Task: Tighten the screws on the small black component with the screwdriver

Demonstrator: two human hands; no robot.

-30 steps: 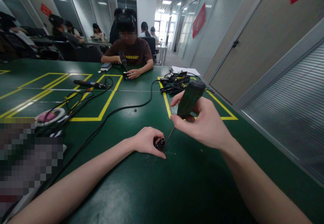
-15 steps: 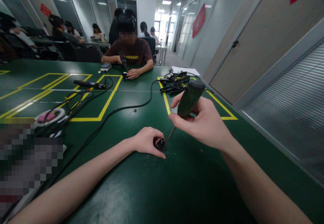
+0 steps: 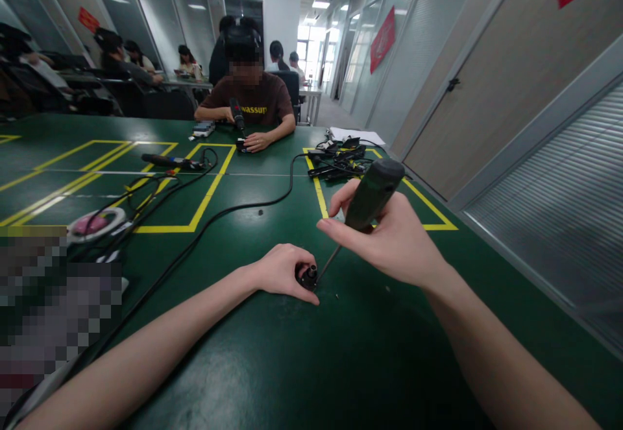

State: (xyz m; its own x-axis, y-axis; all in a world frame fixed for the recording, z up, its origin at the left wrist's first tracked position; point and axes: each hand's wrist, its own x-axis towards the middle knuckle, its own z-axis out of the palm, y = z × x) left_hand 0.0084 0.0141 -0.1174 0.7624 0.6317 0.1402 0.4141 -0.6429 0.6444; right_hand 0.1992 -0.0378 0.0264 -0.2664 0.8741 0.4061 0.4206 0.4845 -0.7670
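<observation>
My left hand [image 3: 287, 271] is closed round a small black part [image 3: 307, 278] on the green table, with a short round post standing up from it. In my right hand [image 3: 389, 229] is a screwdriver [image 3: 374, 193] with a thick dark handle, tilted so that its top leans right. The thin shaft slants down to the left, and its tip meets the right side of the black part or lies just beside it; I cannot tell which. A tiny screw-like bit [image 3: 337, 296] lies on the table just right of my left hand.
A black cable [image 3: 233, 208] crosses the green table [image 3: 272, 378] towards a heap of black parts [image 3: 338, 159] at the back right. Left lie a dark pen-shaped tool [image 3: 170, 161] and a white tape roll [image 3: 117, 219]. Across sits a person [image 3: 253, 96] holding a power screwdriver.
The screwdriver's handle has tipped further to the right and slightly down, with my right hand's fingers shifting along it. My left hand and the black part have stayed in place.
</observation>
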